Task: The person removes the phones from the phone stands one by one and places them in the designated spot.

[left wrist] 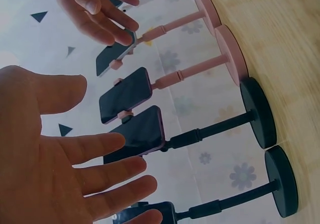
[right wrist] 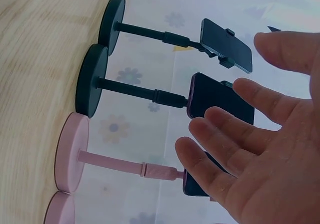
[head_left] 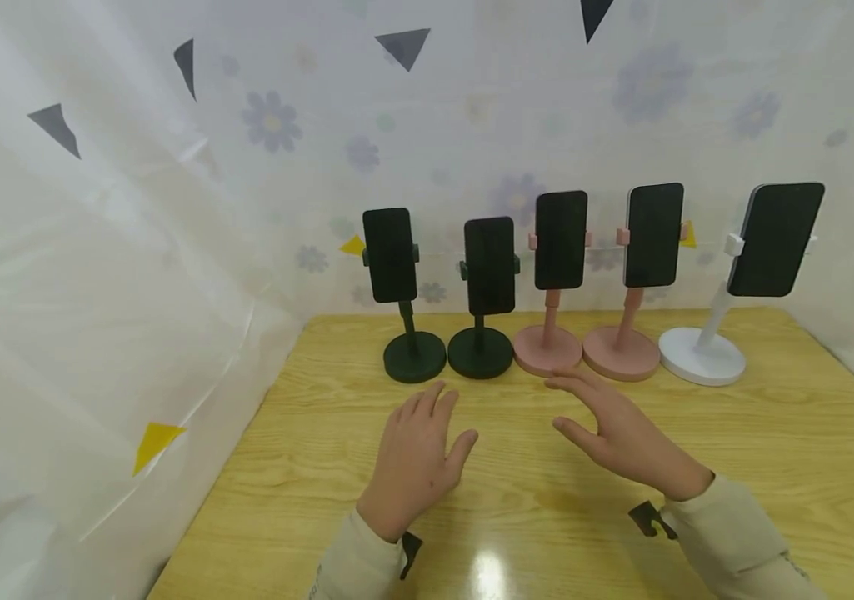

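Evidently, left hand (head_left: 415, 462) and right hand (head_left: 625, 433) are relaxed, nothing grasped; phone stands (head_left: 546, 357) are ranged far on the table (head_left: 520, 475). Phones (head_left: 561, 240) are judged slippery, fragile; stiff-looking stems (head_left: 551, 315) are best gripped.

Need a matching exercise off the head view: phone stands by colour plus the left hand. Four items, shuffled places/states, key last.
Column 1
1. White stand
2. Left hand
3. Two dark green stands
4. Two pink stands

Column 2 (as the head view shows them)
A. In the middle of the row
B. Holding nothing, in front of the row
C. At the right end of the row
D. At the left end of the row

Pairs: 1-C, 2-B, 3-D, 4-A
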Action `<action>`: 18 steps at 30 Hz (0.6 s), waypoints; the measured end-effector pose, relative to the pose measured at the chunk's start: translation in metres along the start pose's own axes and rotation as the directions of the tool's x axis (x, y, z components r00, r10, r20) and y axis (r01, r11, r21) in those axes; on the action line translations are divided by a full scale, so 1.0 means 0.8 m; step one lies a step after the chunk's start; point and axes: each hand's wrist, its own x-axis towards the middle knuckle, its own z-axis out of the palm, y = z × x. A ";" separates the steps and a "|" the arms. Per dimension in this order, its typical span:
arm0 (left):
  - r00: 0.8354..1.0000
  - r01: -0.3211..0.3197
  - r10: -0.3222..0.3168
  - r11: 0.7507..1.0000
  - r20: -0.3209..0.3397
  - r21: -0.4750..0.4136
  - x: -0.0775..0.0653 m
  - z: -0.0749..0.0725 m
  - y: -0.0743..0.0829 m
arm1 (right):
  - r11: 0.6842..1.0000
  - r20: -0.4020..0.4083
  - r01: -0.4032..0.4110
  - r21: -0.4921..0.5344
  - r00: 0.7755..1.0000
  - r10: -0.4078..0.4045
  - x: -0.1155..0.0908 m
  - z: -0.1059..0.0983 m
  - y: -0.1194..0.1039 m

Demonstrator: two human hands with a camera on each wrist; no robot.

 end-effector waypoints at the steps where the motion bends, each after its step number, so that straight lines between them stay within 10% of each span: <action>1: 1.000 -0.005 0.005 1.000 -0.010 -0.007 0.001 0.001 -0.002 | 1.000 0.000 -0.002 0.003 1.000 0.002 0.000 0.000 0.000; 12: 0.996 0.056 -0.064 0.990 -0.059 -0.128 0.022 0.013 -0.035 | 0.999 0.028 -0.036 0.022 0.999 0.035 0.000 0.000 0.006; 18: 0.952 0.289 -0.303 0.859 0.034 -0.423 0.043 0.038 -0.084 | 0.999 0.033 -0.044 0.010 0.999 0.043 -0.004 0.002 0.009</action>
